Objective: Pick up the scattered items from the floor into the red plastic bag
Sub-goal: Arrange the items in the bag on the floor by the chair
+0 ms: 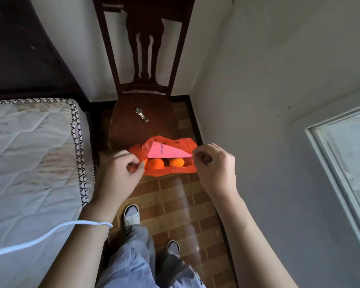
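Note:
A red plastic bag [183,145] hangs open between my hands, in front of a wooden chair. My left hand [121,169] pinches the bag's left rim. At the right rim my right hand [213,165] pinches the plastic too. Inside the bag lie a white box with lettering [166,151], tinted pink by the plastic, and two oranges [156,163] [176,162] below it.
A dark wooden chair [131,123] stands against the wall with a metal wristwatch [141,114] on its seat. A bare mattress [29,152] fills the left. The grey wall and a window [349,163] close in the right. My feet in slippers [131,213] stand on the brick-patterned floor [185,204].

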Demonstrator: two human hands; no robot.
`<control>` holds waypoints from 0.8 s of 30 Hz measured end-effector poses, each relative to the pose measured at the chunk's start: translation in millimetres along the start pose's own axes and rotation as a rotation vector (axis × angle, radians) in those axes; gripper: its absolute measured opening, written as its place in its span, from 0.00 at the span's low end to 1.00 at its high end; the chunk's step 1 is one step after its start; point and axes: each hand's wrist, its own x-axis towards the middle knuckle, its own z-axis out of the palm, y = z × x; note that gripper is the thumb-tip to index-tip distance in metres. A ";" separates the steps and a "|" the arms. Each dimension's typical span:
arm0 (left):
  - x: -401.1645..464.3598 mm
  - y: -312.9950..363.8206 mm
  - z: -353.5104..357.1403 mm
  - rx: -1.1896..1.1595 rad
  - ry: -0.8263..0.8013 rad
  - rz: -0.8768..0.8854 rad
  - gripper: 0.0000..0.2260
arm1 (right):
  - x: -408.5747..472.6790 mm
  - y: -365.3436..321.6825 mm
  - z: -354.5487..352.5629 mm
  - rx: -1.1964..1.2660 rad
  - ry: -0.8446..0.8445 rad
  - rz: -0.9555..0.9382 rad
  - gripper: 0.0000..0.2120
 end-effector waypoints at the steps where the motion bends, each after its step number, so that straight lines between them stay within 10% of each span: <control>1: -2.8 -3.7 4.2 0.002 0.005 -0.008 0.11 | -0.5 9.0 4.9 0.000 -0.012 -0.001 0.09; 24: -25.6 -254.3 192.8 0.157 -0.111 -0.186 0.10 | -30.3 212.0 284.4 -0.020 -0.319 0.023 0.11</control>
